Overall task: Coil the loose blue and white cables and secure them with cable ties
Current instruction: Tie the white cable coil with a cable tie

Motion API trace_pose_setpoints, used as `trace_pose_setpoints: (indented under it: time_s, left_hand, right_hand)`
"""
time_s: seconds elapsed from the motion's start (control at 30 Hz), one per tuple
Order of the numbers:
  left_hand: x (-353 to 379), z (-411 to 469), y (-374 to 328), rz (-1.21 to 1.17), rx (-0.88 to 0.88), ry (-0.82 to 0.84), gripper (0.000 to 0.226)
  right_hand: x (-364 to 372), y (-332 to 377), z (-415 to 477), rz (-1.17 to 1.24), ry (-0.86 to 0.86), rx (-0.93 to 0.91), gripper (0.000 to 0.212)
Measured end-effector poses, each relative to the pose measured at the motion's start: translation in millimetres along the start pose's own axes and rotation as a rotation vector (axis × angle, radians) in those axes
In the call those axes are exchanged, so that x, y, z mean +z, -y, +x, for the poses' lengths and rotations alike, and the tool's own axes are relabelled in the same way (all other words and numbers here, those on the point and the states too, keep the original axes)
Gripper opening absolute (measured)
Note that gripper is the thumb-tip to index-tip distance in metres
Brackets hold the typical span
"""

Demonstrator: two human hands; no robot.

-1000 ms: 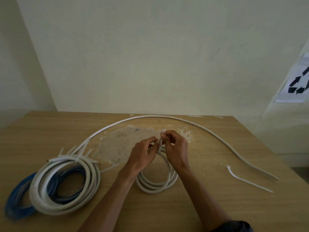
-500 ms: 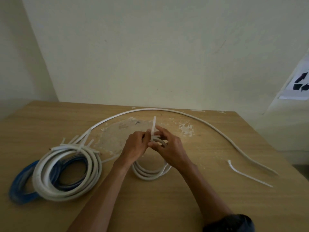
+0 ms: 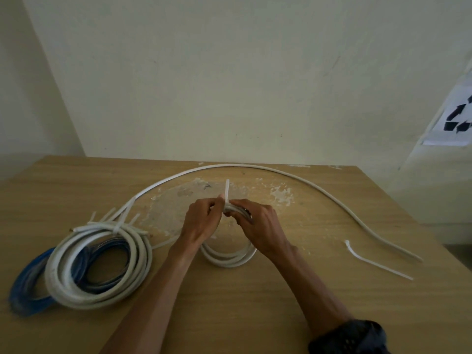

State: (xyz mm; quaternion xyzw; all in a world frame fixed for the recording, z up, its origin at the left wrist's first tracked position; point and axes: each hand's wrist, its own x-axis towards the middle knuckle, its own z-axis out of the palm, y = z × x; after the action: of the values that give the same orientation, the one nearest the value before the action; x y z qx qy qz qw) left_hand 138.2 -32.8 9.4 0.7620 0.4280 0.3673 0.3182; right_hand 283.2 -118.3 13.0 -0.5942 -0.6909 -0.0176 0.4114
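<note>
Cables: small white coil point(image 3: 229, 259) resting on table point(image 3: 255, 315), tie apparently being cinched.
Loose cable point(image 3: 306, 178) arcs beyond the fingers; bundled white and blue coils point(image 3: 102, 264) lie to their left. Right hand point(image 3: 260, 226) grips the coil's top; left hand point(image 3: 201, 223) pinches the cable tie point(image 3: 226, 190) standing up between the fingertips. Advice: keep the turns flush and pull the tail straight until snug.

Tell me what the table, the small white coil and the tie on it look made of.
The table: wood or wood-look laminate, matt tan with faint grain and white scuffed patches. The small white coil: likely plastic-sheathed cable, smooth, slightly glossy, bending in even loops. The cable tie: probably nylon, a thin white strip standing stiffly upright.
</note>
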Motion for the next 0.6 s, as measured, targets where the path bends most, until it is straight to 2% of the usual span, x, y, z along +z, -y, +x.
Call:
trace_pose_setpoints:
  time_s: [0.1, 0.2, 0.33, 0.47, 0.6]
  left_hand:
    - [0, 0, -1, -0.057, 0.029, 0.011, 0.046]
    - [5, -2, -2, -0.054, 0.043, 0.031, 0.045]
    - [10, -1, -1, -0.001, 0.038, 0.029, 0.048]
    - [14, -2, -2, 0.004, 0.087, 0.024, 0.049]
    - [16, -1, -4, 0.045, 0.093, 0.04, 0.049]
  right_hand:
    - [-1, -4, 3, 0.091, 0.014, 0.087, 0.024]
    - [-6, -9, 10, 0.324, 0.054, 0.258, 0.013]
    - [0, -7, 9, 0.412, -0.024, 0.365, 0.023]
    - [9, -5, 12, 0.437, -0.038, 0.341, 0.022]
    - [13, -5, 13, 0.423, -0.158, 0.34, 0.016]
